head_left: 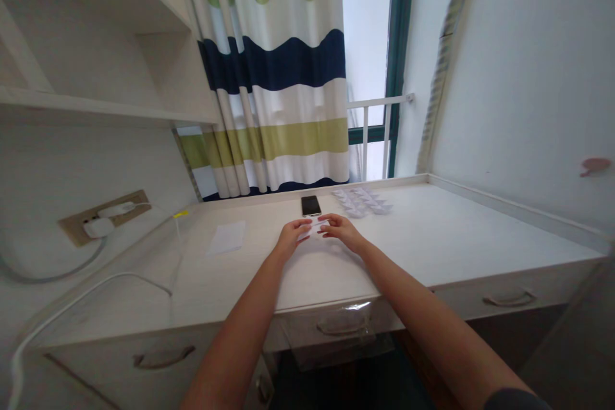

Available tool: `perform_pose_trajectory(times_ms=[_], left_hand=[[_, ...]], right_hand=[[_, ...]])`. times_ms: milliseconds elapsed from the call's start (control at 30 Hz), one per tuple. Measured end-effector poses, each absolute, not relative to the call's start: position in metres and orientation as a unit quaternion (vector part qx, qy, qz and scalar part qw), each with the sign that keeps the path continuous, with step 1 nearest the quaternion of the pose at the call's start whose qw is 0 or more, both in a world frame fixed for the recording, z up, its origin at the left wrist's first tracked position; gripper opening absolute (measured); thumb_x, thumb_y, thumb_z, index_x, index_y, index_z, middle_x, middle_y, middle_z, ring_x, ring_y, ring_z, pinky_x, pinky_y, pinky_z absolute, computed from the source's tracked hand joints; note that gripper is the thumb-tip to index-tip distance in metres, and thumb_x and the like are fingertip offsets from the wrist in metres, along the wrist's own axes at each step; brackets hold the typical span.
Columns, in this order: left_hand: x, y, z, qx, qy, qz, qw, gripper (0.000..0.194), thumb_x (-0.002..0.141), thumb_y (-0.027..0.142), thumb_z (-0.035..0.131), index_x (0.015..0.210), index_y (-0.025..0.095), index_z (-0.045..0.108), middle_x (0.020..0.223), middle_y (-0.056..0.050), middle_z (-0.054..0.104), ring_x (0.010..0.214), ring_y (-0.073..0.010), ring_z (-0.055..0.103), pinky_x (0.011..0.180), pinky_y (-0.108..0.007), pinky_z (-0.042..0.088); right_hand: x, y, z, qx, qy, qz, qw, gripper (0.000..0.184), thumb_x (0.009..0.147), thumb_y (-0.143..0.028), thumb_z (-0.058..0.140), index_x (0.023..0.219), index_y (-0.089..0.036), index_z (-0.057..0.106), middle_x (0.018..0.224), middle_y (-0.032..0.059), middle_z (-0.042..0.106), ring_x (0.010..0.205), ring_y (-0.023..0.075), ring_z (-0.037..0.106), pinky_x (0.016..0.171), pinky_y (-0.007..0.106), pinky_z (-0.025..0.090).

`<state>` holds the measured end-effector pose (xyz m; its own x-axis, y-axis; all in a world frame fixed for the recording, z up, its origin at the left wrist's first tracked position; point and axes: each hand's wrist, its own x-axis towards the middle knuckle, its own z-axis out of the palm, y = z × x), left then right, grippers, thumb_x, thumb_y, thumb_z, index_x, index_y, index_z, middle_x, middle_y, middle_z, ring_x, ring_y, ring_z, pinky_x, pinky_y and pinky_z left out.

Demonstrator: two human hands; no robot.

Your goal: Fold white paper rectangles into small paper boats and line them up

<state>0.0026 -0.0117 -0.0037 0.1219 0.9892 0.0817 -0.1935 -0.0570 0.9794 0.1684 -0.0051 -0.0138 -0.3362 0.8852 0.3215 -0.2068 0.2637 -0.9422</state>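
Both of my hands meet over the middle of the white desk (432, 237). My left hand (291, 236) and my right hand (340, 229) pinch a small white folded paper (314, 229) between their fingertips, one hand at each end. Just beyond the hands a dark phone (311, 205) lies flat on the desk. To the right of the phone sits a cluster of several small folded white paper pieces (362, 201). A white sheet of paper (227, 236) lies flat to the left of my left hand.
A wall socket (103, 216) at the left holds white plugs, and a white cable (96, 285) runs across the desk's left part. Shelves hang above at the left. A striped curtain (283, 77) and a window are behind the desk. Drawer handles (509, 298) line the front.
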Motion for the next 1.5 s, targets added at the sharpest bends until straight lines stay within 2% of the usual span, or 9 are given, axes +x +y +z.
perform_pose_trajectory(times_ms=[167,400,800,1267,1500], left_hand=[[0.001,-0.009,-0.003,0.468,0.392,0.550,0.570,0.027,0.050,0.021,0.070,0.075,0.015,0.065,0.079,-0.005,0.061,0.070,-0.0102,0.053,0.065,-0.022,0.040],[0.000,-0.008,-0.004,0.453,0.373,0.557,0.588,0.024,0.052,0.018,0.069,0.075,0.013,0.065,0.074,-0.005,0.061,0.062,-0.0082,0.051,0.058,-0.021,0.040],[-0.002,-0.008,-0.005,0.442,0.378,0.534,0.614,0.020,0.056,0.017,0.067,0.076,0.013,0.065,0.070,-0.005,0.060,0.060,-0.0079,0.051,0.056,-0.020,0.040],[-0.001,-0.008,-0.005,0.424,0.372,0.529,0.634,0.021,0.055,0.018,0.068,0.075,0.013,0.065,0.068,-0.003,0.058,0.057,-0.0063,0.050,0.054,-0.019,0.039],[-0.001,-0.007,-0.007,0.462,0.390,0.523,0.601,0.023,0.053,0.019,0.068,0.075,0.014,0.064,0.072,-0.004,0.060,0.061,-0.0080,0.051,0.059,-0.021,0.039]], right_hand=[[0.172,-0.005,-0.011,-0.270,-0.567,0.572,0.527,0.029,0.058,-0.026,0.069,0.085,-0.020,0.062,0.073,-0.0004,0.061,0.071,0.0115,0.059,0.066,0.025,0.045],[0.170,-0.011,-0.005,-0.247,-0.540,0.604,0.532,0.031,0.057,-0.023,0.069,0.087,-0.020,0.063,0.082,0.0015,0.063,0.075,0.0124,0.059,0.076,0.031,0.044],[0.168,-0.015,-0.001,-0.248,-0.540,0.604,0.531,0.036,0.051,-0.020,0.072,0.086,-0.020,0.063,0.072,-0.0011,0.059,0.071,0.0117,0.059,0.073,0.028,0.045],[0.169,-0.015,0.000,-0.256,-0.558,0.590,0.525,0.035,0.053,-0.021,0.070,0.087,-0.020,0.062,0.071,-0.0018,0.057,0.071,0.0109,0.057,0.069,0.027,0.043],[0.171,-0.011,-0.006,-0.287,-0.591,0.565,0.499,0.030,0.054,-0.016,0.064,0.083,-0.021,0.062,0.064,-0.0044,0.053,0.061,0.0076,0.052,0.056,0.019,0.040]])
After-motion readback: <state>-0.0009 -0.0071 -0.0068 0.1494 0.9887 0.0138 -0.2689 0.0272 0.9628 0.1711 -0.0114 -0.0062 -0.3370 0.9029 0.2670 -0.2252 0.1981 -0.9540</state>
